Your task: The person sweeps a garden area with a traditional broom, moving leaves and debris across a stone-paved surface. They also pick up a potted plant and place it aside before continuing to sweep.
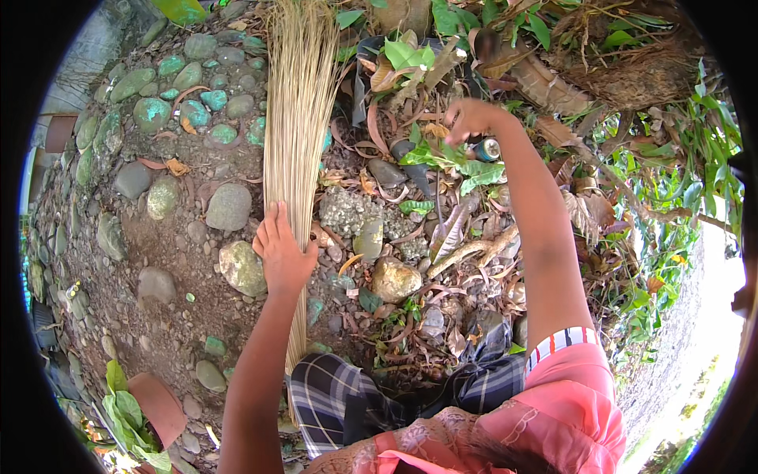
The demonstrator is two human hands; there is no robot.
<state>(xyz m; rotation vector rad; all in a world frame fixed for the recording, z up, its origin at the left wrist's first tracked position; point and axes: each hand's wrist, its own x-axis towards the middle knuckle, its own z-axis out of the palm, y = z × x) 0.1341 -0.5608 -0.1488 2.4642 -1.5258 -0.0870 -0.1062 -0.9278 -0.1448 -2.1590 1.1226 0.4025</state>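
A long broom of thin straw-coloured sticks (pixel 298 118) runs from the top edge down to my left knee, its bundle narrowing toward me. My left hand (pixel 283 251) lies on it, fingers stretched along the sticks and thumb toward their right side. Over the leaf litter to the right is my right hand (pixel 476 120), its fingers bent and drawn together just above some green leaves (pixel 442 158). Whatever is between those fingertips, if anything, is hidden. Close to the right wrist lies a small can-like cylinder (pixel 488 150) with a silvery end.
Rounded stones, some tinted green (pixel 151 114), stud the soil on the left. A pale stone (pixel 396 280) and a forked dry branch (pixel 474 253) lie before my knees. Brown pot-like pieces (pixel 156 411) stand lower left. Plants (pixel 695 189) grow along the right.
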